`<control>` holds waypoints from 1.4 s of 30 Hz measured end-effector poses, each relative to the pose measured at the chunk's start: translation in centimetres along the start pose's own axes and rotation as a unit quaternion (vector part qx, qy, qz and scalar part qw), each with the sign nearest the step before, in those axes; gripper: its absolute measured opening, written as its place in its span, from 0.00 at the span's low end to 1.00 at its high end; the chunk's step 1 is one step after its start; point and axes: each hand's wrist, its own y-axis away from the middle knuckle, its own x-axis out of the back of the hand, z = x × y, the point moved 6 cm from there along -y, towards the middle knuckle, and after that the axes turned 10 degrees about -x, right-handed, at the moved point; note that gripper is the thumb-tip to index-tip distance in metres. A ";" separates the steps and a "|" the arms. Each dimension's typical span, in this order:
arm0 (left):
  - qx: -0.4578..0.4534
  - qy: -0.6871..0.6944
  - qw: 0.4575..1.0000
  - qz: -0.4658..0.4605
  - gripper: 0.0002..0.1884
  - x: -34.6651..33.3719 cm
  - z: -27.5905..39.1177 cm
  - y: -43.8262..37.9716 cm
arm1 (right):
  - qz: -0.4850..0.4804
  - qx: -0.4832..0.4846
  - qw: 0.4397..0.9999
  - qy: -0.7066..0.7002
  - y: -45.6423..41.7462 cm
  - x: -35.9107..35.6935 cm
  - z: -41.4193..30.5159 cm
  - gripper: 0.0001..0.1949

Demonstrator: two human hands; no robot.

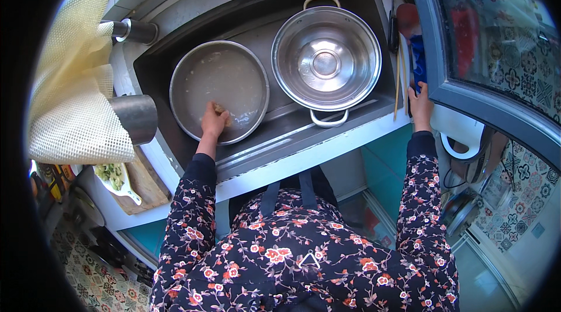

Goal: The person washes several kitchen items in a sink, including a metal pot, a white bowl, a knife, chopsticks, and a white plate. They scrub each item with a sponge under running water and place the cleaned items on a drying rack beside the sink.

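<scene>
My left hand (214, 121) grips a crumpled tan scrubber (227, 122) at the near side of a round metal basin (219, 79). Cloudy liquid with small bits fills the basin, which sits in the left part of a dark sink (263, 44). Right of it stands a shiny two-handled steel pot (326, 64) with a bare inside. My right hand (420, 104) reaches to the counter's right end, its fingers at a blue object (418, 60), perhaps a packet or cloth. The window frame lies close beside it, and whether the fingers hold the blue thing is unclear.
Wooden chopsticks (398, 79) and a black-handled utensil (393, 33) lie right of the sink. An open window frame (495, 112) juts in at the right. A cream mesh mat (79, 115) hangs at the left over a metal cylinder (138, 119). A white dish (125, 189) of chopped greens rests on a wooden board (147, 180).
</scene>
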 end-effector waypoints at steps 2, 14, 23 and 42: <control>0.003 0.005 0.999 0.042 0.27 0.4 0.3 -0.1 | 0.010 0.043 0.999 -0.015 -0.4 0.4 0.7 0.16; -0.060 -0.081 0.994 0.051 0.16 -0.1 1.2 -1.1 | -0.271 -0.162 0.810 -0.494 12.3 8.9 -3.2 0.08; -0.076 0.241 0.957 0.140 0.21 5.5 6.6 1.3 | -0.563 -0.205 0.617 -0.510 26.2 9.4 -16.1 0.17; -0.081 -0.008 0.984 0.160 0.13 5.3 1.2 -1.8 | -0.676 -0.054 0.611 -0.409 29.2 9.6 -28.0 0.15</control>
